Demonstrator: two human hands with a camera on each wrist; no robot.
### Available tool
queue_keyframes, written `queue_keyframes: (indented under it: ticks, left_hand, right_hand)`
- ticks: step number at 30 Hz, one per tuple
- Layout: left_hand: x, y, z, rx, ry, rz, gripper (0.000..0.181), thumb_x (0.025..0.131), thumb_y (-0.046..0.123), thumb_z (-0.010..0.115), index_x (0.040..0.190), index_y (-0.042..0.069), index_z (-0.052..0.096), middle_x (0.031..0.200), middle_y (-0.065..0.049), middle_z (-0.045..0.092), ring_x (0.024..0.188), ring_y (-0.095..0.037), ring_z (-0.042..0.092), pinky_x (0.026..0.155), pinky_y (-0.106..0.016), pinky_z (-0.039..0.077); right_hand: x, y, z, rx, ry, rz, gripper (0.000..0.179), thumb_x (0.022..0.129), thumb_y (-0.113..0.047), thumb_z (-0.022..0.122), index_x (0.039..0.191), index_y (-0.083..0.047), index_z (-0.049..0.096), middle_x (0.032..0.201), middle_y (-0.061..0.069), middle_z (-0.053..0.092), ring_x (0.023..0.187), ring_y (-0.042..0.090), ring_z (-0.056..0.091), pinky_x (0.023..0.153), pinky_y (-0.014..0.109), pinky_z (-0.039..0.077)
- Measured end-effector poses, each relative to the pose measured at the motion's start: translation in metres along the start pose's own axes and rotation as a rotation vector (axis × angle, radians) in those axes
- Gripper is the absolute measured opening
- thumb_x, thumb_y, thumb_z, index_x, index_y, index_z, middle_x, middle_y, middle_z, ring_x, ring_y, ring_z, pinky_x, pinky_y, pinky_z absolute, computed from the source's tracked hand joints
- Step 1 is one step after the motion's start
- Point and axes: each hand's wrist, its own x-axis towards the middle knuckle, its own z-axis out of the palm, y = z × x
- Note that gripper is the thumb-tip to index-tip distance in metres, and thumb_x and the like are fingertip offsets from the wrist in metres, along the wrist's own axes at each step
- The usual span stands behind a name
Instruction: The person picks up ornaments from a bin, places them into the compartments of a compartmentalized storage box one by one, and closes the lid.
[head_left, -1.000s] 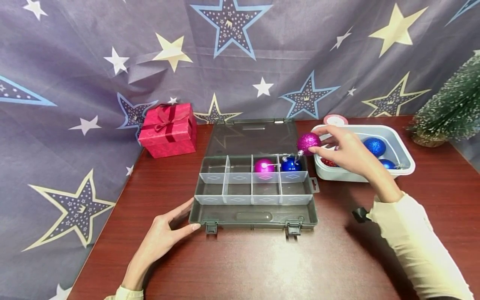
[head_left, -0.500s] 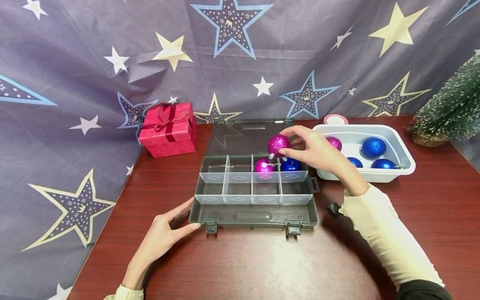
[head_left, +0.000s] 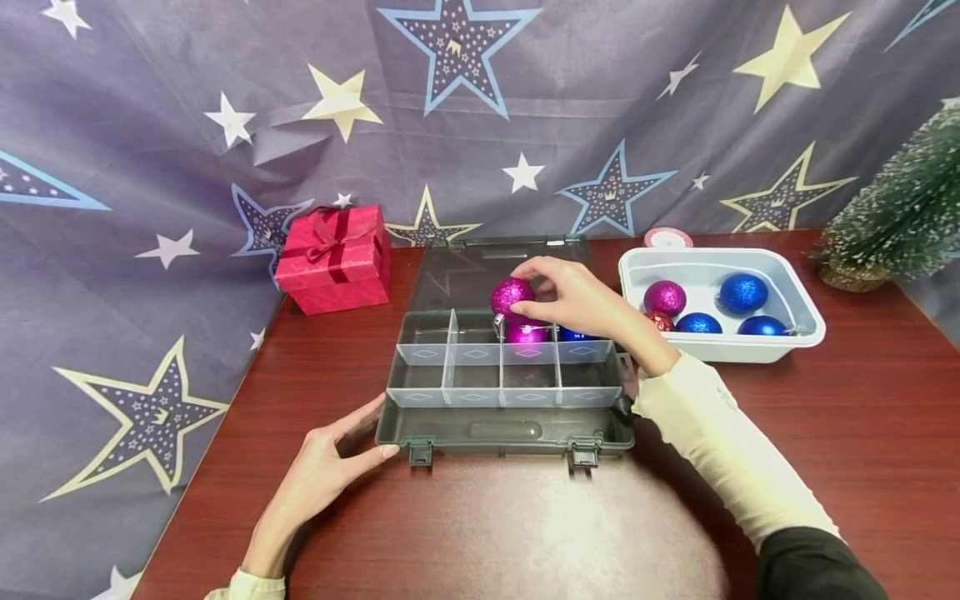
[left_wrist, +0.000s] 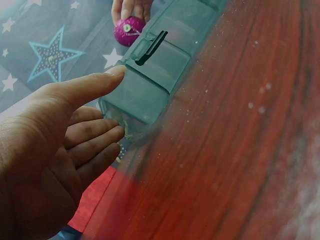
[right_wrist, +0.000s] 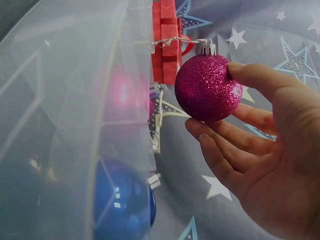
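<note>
Magenta and glittery, a Christmas bauble [head_left: 512, 296] is pinched between thumb and fingertips of the right hand [head_left: 573, 297] above the back compartments of a translucent divided case [head_left: 435, 423], whose left end is touched by the left hand [head_left: 322, 467], thumb and fingers spread apart.

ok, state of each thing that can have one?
glittery magenta bauble: held by right hand
left hand: touching case
case: lid open, front latches unfastened
smooth magenta bauble: in case's back row
shiny blue bauble: in case, partly hidden
white tub: uncovered, partly filled
gift box: closed, ribbon-tied
</note>
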Motion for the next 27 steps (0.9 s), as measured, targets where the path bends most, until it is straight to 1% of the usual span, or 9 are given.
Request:
queue_keyframes:
  ticks: [7,17,21,27]
  left_hand:
    - [0.000,-0.002,0.001,-0.017,-0.002,0.007,0.068,0.088,0.028,0.086,0.150,0.024,0.058,0.137,0.006,0.066,0.129,-0.010,0.058,0.102,-0.014,0.041]
    - [0.000,-0.002,0.001,-0.010,-0.001,0.006,0.068,0.088,0.028,0.086,0.149,0.024,0.058,0.136,0.006,0.066,0.128,-0.011,0.059,0.102,-0.013,0.042]
    - [0.000,-0.003,0.001,-0.013,-0.003,0.006,0.068,0.088,0.028,0.086,0.150,0.024,0.058,0.136,0.006,0.066,0.128,-0.012,0.059,0.102,-0.014,0.042]
    - [0.000,-0.003,0.001,-0.012,-0.003,0.002,0.068,0.088,0.029,0.087,0.150,0.023,0.058,0.137,0.005,0.066,0.128,-0.012,0.059,0.101,-0.014,0.043]
  right_hand:
    - [0.013,-0.001,0.013,-0.005,-0.041,-0.014,0.044,0.091,-0.020,0.083,0.126,-0.001,0.064,0.121,0.014,0.068,0.105,0.027,0.070,0.092,0.042,0.058]
    - [0.021,-0.002,0.026,-0.035,-0.067,-0.024,0.043,0.092,-0.021,0.081,0.125,0.001,0.065,0.119,0.017,0.068,0.097,0.025,0.070,0.093,0.039,0.057]
    - [0.019,-0.002,0.024,-0.032,-0.075,-0.016,0.042,0.094,-0.022,0.079,0.126,0.001,0.064,0.121,0.017,0.066,0.096,0.024,0.072,0.093,0.039,0.056]
    - [0.010,0.000,0.015,-0.017,-0.059,-0.011,0.041,0.094,-0.021,0.079,0.126,-0.001,0.065,0.123,0.015,0.066,0.101,0.025,0.072,0.094,0.041,0.056]
